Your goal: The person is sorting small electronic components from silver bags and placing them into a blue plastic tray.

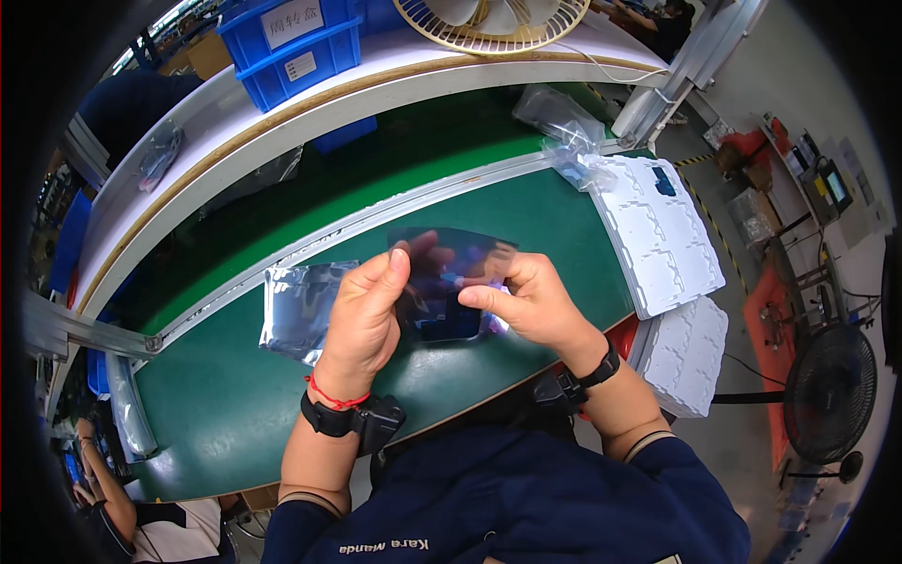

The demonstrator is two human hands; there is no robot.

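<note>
Dark see-through bag [443,324] is being held up over the green bench [564,226], pinched between the left hand [366,315] and right hand [537,305]. A silver packet [305,305] is parked right by the left hand. Some room's left toward the white trays [658,235] and back to the metal rail [470,181]; the front edge is crossed by the forearms.

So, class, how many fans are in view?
2: a beige fan on the shelf and a black fan at far right. Others may be hidden.
</note>
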